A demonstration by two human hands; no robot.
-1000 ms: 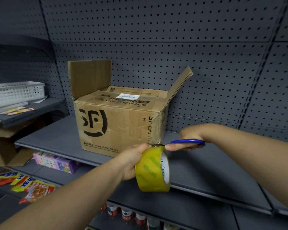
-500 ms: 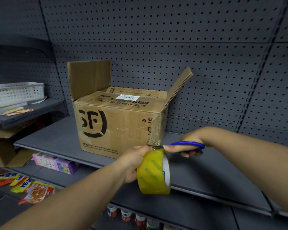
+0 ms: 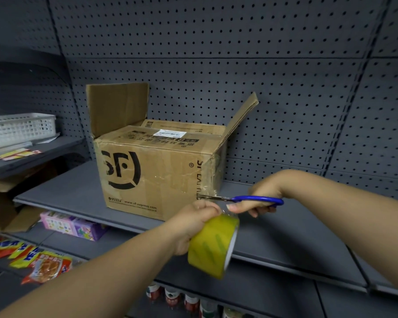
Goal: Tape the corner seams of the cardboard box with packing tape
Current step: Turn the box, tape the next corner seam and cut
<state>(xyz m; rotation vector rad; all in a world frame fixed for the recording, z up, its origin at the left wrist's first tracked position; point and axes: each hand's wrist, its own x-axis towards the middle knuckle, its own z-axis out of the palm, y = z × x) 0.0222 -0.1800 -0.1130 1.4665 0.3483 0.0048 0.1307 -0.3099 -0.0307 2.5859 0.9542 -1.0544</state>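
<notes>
A brown cardboard box (image 3: 152,173) with a black logo stands on the grey shelf (image 3: 274,230), its two side flaps up. Clear tape runs down its front right corner seam (image 3: 213,177). My left hand (image 3: 191,226) grips a yellowish roll of packing tape (image 3: 213,245) just below and in front of that corner. My right hand (image 3: 260,198) holds blue-handled scissors (image 3: 251,199), blades pointing left at the tape strip near the corner's bottom.
A perforated grey back panel (image 3: 239,65) rises behind the box. A white basket (image 3: 19,128) sits on a higher shelf at left. A lower shelf holds a pink-purple pack (image 3: 74,227) and snack packets (image 3: 39,265); bottles (image 3: 172,297) stand below.
The tape roll has tilted and dropped slightly in my left hand. The scissors' blades have slid left to the tape at the box corner. The box has not moved.
</notes>
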